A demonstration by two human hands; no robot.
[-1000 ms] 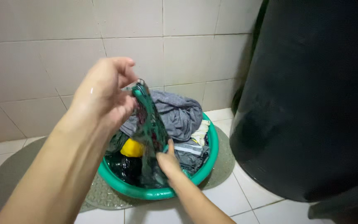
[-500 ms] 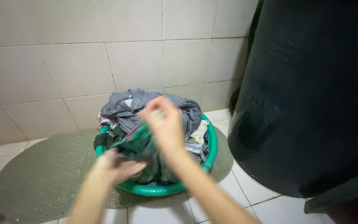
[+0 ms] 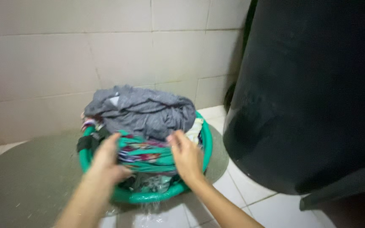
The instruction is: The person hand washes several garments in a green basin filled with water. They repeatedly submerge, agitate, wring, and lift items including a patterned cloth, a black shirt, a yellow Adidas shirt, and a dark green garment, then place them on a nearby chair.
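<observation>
Hands both closed on a wet green patterned cloth [image 3: 146,152], left hand [image 3: 106,162] w/ a curled grip on one end, right hand [image 3: 187,156] on the other, twisted cloth stretched between them over the green basin [image 3: 205,143]. Basin sits on a grey-green floor mat [image 3: 30,177], piled w/ laundry, grey garment [image 3: 142,110] on top. Big black barrel [image 3: 313,93] just beside it on the right.

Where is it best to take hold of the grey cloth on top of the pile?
Probably the raised folds at the top of the grey cloth, coming from above: it lies bunched and uppermost in the green basin, with nothing over it.
</observation>
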